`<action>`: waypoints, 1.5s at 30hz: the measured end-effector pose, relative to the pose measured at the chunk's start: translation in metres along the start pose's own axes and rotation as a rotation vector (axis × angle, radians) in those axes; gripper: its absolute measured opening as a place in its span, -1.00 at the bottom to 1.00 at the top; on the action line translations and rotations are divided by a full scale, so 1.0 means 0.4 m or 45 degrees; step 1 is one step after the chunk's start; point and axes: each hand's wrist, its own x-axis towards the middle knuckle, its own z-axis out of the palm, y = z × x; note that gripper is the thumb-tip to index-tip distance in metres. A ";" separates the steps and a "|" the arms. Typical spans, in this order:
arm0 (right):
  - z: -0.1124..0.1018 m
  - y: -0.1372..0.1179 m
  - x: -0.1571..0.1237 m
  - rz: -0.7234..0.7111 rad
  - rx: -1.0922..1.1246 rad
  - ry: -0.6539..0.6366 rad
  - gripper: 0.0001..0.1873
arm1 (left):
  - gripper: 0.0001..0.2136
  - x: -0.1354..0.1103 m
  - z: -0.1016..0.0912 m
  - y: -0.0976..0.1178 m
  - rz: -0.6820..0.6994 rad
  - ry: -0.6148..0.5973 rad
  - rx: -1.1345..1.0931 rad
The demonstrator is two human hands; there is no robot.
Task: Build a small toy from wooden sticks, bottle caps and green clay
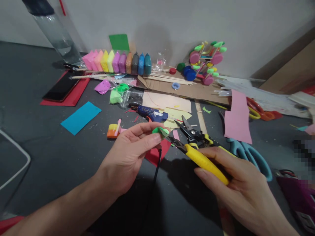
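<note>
My left hand (133, 150) pinches a small bright green clay piece (157, 130) between thumb and fingers. Beside that piece a paler round bit shows at the fingertips. My right hand (236, 177) is wrapped round a yellow-handled cutting tool (204, 164) with a pointed metal blade. The blade's tip lies against or just in front of the green piece; I cannot tell whether it cuts in. Just behind the tool lie open black-and-yellow snips (193, 132). A blue glue gun (152, 113) rests beyond my left fingers, and its black cord runs toward me.
Coloured clay packs (118, 62) line the wall beside a water bottle (56, 36). Small wheeled clay models (206, 60) stand on cardboard (167, 87). Teal-handled scissors (253, 157) and pink paper (237, 118) lie right; a phone (61, 87) and blue paper (81, 118) lie left.
</note>
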 end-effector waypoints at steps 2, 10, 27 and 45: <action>-0.002 -0.001 0.001 -0.012 -0.010 -0.003 -0.94 | -0.87 -0.002 -0.003 0.002 -0.007 0.004 0.025; -0.003 0.008 -0.009 -0.026 -0.027 -0.057 -0.91 | -0.87 -0.006 0.003 0.015 -0.067 -0.016 0.001; 0.014 0.006 -0.001 -0.008 -0.032 -0.017 -0.86 | -0.87 -0.004 0.007 0.011 -0.027 0.077 -0.007; 0.017 -0.026 -0.009 0.350 0.261 0.214 -0.89 | -0.92 -0.043 0.021 -0.023 -0.080 -0.048 0.494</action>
